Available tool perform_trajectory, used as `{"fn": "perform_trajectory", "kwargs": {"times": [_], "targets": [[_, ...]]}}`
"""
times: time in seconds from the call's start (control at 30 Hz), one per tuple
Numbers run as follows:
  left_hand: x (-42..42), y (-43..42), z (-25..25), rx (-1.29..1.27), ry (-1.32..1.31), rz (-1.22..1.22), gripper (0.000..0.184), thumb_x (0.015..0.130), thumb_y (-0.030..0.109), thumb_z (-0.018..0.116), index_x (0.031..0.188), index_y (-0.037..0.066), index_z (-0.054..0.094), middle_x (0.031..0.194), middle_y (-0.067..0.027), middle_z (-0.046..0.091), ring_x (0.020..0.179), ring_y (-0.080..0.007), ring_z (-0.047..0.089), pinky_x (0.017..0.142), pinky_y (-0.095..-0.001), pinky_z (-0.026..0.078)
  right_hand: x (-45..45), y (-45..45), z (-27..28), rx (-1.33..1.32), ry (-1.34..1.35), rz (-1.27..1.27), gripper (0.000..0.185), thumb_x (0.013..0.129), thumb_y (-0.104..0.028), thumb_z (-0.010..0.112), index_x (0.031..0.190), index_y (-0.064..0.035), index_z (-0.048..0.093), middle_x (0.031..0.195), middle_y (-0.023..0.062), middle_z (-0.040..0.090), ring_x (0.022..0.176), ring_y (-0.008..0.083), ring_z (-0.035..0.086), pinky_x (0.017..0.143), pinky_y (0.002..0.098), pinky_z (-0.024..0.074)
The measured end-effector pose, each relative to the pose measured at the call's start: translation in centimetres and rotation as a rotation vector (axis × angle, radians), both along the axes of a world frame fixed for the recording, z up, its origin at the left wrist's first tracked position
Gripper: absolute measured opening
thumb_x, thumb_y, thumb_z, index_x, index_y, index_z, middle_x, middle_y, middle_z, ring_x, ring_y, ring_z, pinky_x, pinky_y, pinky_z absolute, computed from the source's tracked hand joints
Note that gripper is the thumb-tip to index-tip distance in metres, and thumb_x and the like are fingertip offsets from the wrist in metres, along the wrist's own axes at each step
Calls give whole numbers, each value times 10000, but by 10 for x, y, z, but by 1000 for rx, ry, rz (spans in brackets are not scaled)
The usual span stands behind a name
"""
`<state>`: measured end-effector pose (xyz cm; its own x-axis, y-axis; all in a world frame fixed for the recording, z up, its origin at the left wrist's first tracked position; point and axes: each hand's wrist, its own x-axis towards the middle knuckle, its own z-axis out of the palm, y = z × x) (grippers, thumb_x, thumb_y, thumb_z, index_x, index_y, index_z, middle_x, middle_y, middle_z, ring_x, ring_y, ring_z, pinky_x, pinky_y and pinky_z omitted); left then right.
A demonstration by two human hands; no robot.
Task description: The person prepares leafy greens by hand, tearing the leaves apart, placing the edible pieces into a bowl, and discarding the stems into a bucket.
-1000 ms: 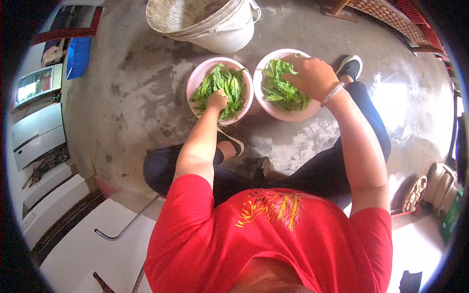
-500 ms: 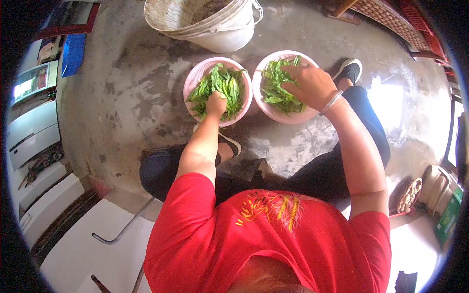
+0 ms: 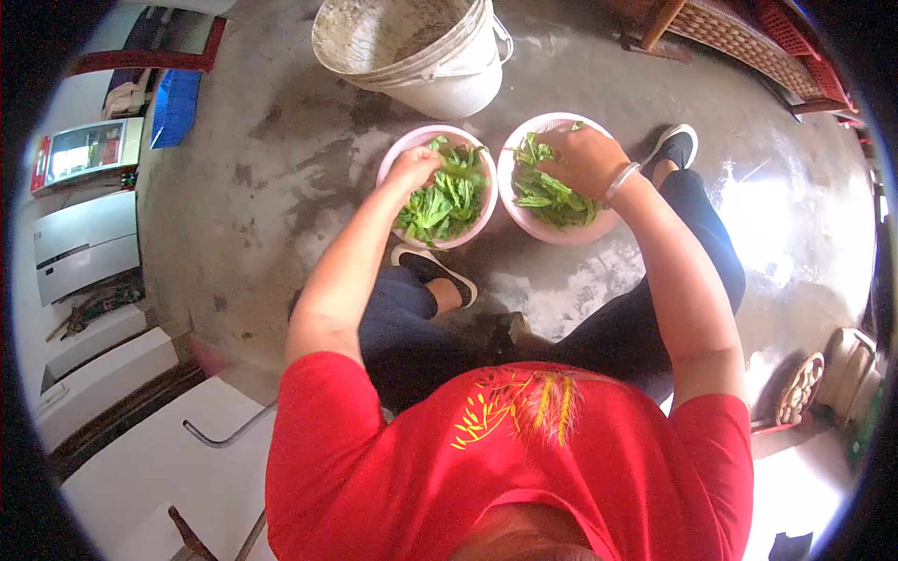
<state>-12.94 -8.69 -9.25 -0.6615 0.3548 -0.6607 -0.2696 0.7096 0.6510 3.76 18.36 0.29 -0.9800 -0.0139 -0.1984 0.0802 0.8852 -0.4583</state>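
Two pink baskets of green leaves stand side by side on the floor. At the left basket, my left hand is at the upper left rim, its fingers closed on some green leaves above the pile. Over the right basket is my right hand, with a silver bangle on the wrist. Its fingers curl down at the leaves; what they hold, if anything, is hidden under the hand.
A dirty white bucket stands behind the baskets. My shoes flank them on the concrete floor. Woven furniture is at the upper right, a blue crate at the upper left.
My left hand has risen out of the left pile and moved up to the basket's upper left, with leaves in its fingers. My right hand has stayed over the right basket. The view has shifted slightly.
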Motion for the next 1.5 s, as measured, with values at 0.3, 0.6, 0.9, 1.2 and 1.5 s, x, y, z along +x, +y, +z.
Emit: {"fn": "perform_trajectory", "kwargs": {"times": [0.3, 0.6, 0.9, 1.2, 1.5], "targets": [[91, 45, 143, 753, -369, 392, 196, 877, 202, 536, 996, 46, 546, 819, -74, 619, 682, -138, 600, 603, -247, 511, -1, -35, 11, -975, -51, -85, 414, 777, -394, 634, 1000, -44, 643, 829, 110, 659, 745, 190, 617, 656, 299, 487], [97, 60, 128, 707, -229, 153, 201, 873, 170, 558, 1034, 50, 550, 888, -38, 608, 732, -92, 578, 653, -213, 486, -1, -34, 26, -1212, -95, -256, 343, 814, -329, 636, 962, -19, 629, 815, 38, 627, 709, 113, 571, 607, 225, 459], [93, 60, 130, 661, -167, 158, 273, 847, 260, 602, 994, 34, 564, 854, -14, 600, 758, -84, 557, 694, -217, 447, -3, -37, 27, -1388, -76, -274, 336, 831, -270, 625, 1022, 4, 593, 842, 48, 630, 714, 118, 579, 649, 255, 473], [99, 64, 123, 586, 104, 45, 305, 836, 256, 629, 1013, 26, 537, 882, -19, 584, 805, -85, 545, 716, -234, 442, -4, -43, 23, -601, 317, -69, 328, 750, -283, 662, 927, -13, 603, 715, 173, 622, 608, 226, 596, 608, 323, 473], [98, 64, 135, 537, 21, 48, 325, 852, 338, 591, 1012, 61, 534, 857, -2, 580, 761, -82, 553, 651, -212, 440, -7, -35, 5, -984, 67, -117, 291, 764, -237, 672, 945, -11, 642, 687, 71, 634, 619, 111, 558, 606, 275, 459]]}}
